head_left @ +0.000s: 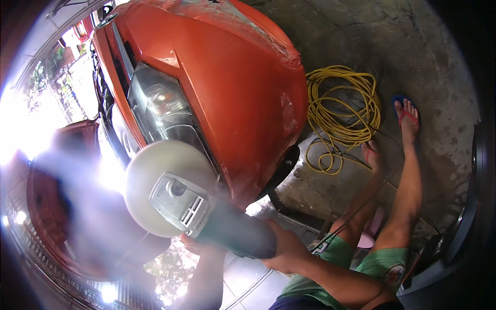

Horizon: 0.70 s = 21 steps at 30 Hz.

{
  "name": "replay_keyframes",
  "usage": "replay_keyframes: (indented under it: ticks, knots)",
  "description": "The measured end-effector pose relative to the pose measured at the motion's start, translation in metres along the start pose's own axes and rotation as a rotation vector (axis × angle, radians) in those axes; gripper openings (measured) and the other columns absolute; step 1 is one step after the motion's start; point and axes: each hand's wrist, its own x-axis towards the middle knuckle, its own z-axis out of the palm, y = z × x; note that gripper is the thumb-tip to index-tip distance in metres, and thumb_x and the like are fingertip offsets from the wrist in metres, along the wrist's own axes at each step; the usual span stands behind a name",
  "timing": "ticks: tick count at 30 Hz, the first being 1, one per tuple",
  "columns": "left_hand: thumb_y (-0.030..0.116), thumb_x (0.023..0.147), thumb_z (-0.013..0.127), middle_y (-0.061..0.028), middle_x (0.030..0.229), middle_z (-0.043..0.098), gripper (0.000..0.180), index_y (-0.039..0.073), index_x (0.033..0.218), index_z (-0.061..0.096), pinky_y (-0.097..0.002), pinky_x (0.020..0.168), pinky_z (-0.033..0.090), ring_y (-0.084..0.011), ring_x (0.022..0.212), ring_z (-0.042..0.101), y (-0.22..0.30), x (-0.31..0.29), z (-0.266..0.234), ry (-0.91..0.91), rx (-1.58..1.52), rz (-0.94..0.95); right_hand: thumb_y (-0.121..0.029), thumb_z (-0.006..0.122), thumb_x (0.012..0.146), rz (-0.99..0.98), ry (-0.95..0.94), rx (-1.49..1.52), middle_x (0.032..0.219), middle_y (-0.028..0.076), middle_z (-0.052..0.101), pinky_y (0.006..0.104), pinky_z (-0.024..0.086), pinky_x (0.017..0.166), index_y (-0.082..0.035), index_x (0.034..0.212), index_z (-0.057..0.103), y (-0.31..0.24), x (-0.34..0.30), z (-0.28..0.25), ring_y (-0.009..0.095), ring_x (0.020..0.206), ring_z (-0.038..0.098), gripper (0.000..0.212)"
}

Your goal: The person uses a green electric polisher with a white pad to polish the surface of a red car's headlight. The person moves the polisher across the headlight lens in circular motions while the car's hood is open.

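My right hand (pixel 287 248) is closed round the rear of the dark green body of an angle grinder (pixel 194 204). The tool has a silver gear head and carries a large, pale round pad (pixel 142 181). Below the gear head, my left hand (pixel 199 245) grips the tool from its underside; most of its fingers are hidden behind it. The pad overlaps the lower edge of a headlight (pixel 163 106) on an orange car (pixel 237 93). Whether pad and car touch, I cannot tell. Scuffed, peeling patches mark the orange paint.
A coiled yellow hose or cable (pixel 373 101) lies on the concrete floor (pixel 439 88) beside the car, close to my feet in flip-flops. A thin dark cord (pixel 356 211) crosses my legs. Left of the car, a dark red panel (pixel 41 206) stands amid strong glare.
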Motion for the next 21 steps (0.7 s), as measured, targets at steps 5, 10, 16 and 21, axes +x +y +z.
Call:
replay_keyframes:
  ticks: [5, 10, 16, 21]
  knots:
    - [0.108, 0.075, 0.037, -0.0256, 0.122, 0.067, 0.134, 0.002, 0.156, 0.042, -0.0503, 0.095, 0.058, -0.0384, 0.11, 0.071, 0.006, -0.019, 0.069, -0.267, -0.158, 0.022, -0.02, 0.08, 0.076, -0.115, 0.072, -0.105, 0.102, 0.027, 0.076, 0.0565, 0.058, 0.091, -0.011, 0.151, 0.041, 0.03, -0.013, 0.013, 0.05, 0.101, 0.073, 0.086]
    - [0.112, 0.07, 0.037, -0.0244, 0.122, 0.067, 0.137, 0.004, 0.154, 0.048, -0.0531, 0.102, 0.051, -0.0412, 0.112, 0.067, -0.022, -0.053, 0.053, -0.282, -0.375, -0.091, -0.021, 0.081, 0.074, -0.072, 0.085, -0.221, 0.093, 0.025, 0.075, 0.0574, 0.058, 0.084, -0.013, 0.152, 0.039, 0.056, -0.039, 0.022, 0.05, 0.093, 0.074, 0.089]
    - [0.105, 0.068, 0.057, -0.0249, 0.128, 0.061, 0.134, 0.013, 0.163, 0.038, -0.0609, 0.108, 0.048, -0.0428, 0.121, 0.06, -0.056, -0.093, 0.029, -0.348, -0.733, -0.195, -0.022, 0.083, 0.072, -0.123, 0.14, -0.307, 0.082, 0.024, 0.073, 0.0577, 0.059, 0.076, -0.012, 0.156, 0.035, 0.093, -0.063, 0.049, 0.049, 0.081, 0.074, 0.097]
    - [0.106, 0.073, 0.048, -0.0284, 0.13, 0.061, 0.13, 0.011, 0.161, 0.042, -0.0616, 0.104, 0.051, -0.0476, 0.12, 0.06, -0.04, -0.079, 0.05, -0.433, -0.716, -0.155, -0.023, 0.085, 0.072, -0.185, 0.203, -0.354, 0.08, 0.026, 0.072, 0.0568, 0.059, 0.074, -0.009, 0.16, 0.03, 0.07, -0.077, 0.04, 0.05, 0.079, 0.074, 0.105]
